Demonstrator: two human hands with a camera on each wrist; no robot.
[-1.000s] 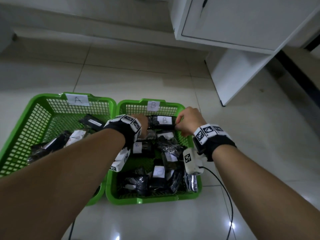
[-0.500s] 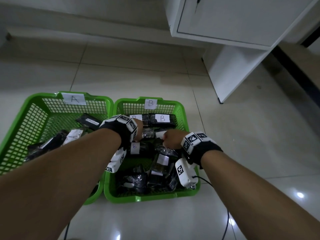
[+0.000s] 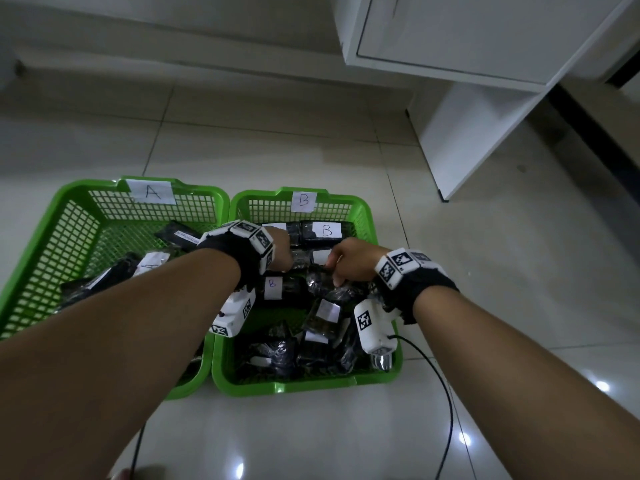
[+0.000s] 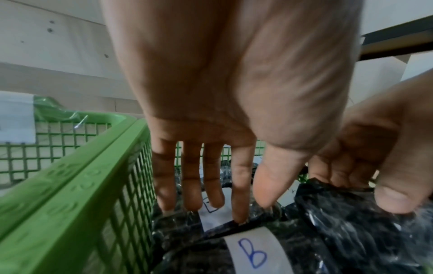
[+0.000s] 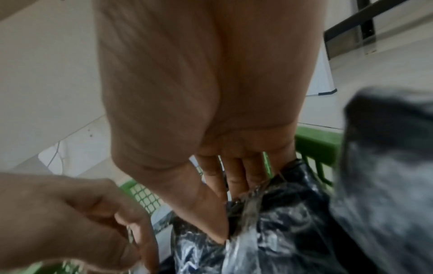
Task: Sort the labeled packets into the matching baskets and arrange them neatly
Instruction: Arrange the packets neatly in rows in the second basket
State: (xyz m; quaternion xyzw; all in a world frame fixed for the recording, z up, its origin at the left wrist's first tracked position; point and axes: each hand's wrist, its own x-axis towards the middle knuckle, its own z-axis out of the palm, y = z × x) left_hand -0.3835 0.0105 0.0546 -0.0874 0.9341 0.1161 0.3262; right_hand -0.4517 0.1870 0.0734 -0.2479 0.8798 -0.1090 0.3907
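Note:
Two green baskets stand side by side on the floor: basket A (image 3: 69,216) on the left and basket B (image 3: 311,384) on the right. Both hold black packets with white labels. A packet marked B (image 3: 327,230) lies at the far end of basket B, and another (image 3: 273,284) lies under my left wrist. Both hands are inside basket B. My left hand (image 3: 280,252) (image 4: 250,211) reaches down and pinches a packet's edge between thumb and index finger. My right hand (image 3: 341,263) (image 5: 236,209) grips a crinkly black packet (image 5: 269,231) (image 4: 339,200) in the middle of the basket.
A white cabinet (image 3: 485,46) stands on the tiled floor at the back right. A black cable (image 3: 446,393) runs from my right wrist camera across the floor in front of basket B. Basket A holds several packets (image 3: 149,265) marked A.
My right hand left the far B packet and came back to the middle of basket B, where it now grips another packet. My left hand has stayed near the far left of basket B.

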